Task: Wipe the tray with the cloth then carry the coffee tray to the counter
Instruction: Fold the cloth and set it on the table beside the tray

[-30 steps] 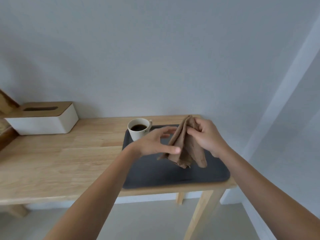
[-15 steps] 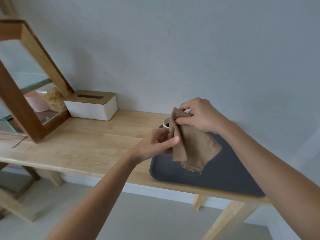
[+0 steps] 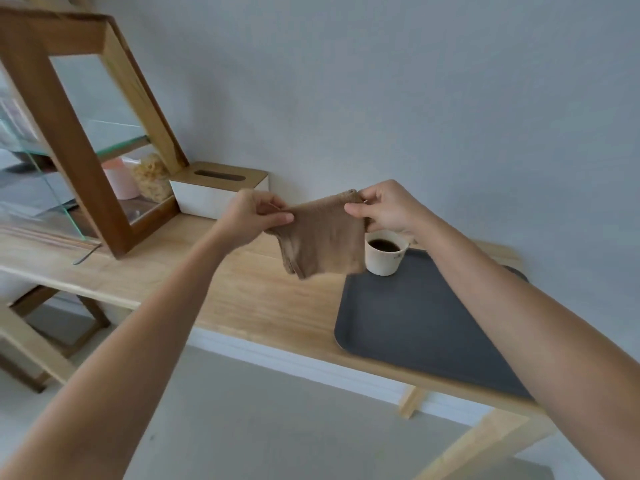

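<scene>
A brown cloth (image 3: 322, 240) hangs stretched in the air between my two hands, above the wooden table and left of the tray. My left hand (image 3: 254, 216) pinches its left top corner and my right hand (image 3: 384, 211) pinches its right top corner. The dark grey tray (image 3: 415, 317) lies on the right end of the table. A white cup of black coffee (image 3: 383, 252) stands at the tray's far left corner, just below my right hand. My right forearm crosses over the tray's right side and hides it.
The light wooden table (image 3: 249, 292) runs along a grey wall. A white tissue box with a wooden lid (image 3: 218, 194) stands at the back. A tilted wood-and-glass display case (image 3: 79, 140) with jars inside fills the left. The floor lies below the table's front edge.
The view has swung left, so the tray now sits right and the case shows fully. My left hand took hold of the cloth, and both hands spread it out flat.
</scene>
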The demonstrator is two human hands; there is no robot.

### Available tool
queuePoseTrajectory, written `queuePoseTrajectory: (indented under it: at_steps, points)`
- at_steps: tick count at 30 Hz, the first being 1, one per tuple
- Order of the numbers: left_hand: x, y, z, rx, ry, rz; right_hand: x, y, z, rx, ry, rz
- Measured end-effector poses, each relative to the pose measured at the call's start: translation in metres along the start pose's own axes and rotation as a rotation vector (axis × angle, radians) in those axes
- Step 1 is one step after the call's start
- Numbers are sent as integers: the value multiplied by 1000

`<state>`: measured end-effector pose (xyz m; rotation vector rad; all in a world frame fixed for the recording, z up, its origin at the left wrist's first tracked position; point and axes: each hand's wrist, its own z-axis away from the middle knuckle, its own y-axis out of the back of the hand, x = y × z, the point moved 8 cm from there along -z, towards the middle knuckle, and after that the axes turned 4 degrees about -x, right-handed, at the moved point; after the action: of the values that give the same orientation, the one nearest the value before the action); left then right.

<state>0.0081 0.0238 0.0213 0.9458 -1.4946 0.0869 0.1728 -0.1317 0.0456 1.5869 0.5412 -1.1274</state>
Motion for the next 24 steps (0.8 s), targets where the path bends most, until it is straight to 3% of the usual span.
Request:
queuePoseTrajectory:
  at_steps: [5,7,10,12,15,19,24]
  points:
    - [-9,15,16,-11,-67,-67,17,-34,9,53,174,26]
    - [-28,2,37,-75,-39,-203,40,-58,19,-63,157,122]
    - [-70,-35,70,-371,50,-407,81,-96,38,-412,68,371]
    - [-86,-48,81,-464,79,-474,92,-111,44,-506,46,433]
    - [-86,-53,72,-400,4,-562,86,-122,36,-407,95,552]
    - [-111,-76,72,-599,70,-682,101,-146,33,-457,20,889]
    - [-120,-74,71,-665,168,-774,101,-138,42,-397,37,749]
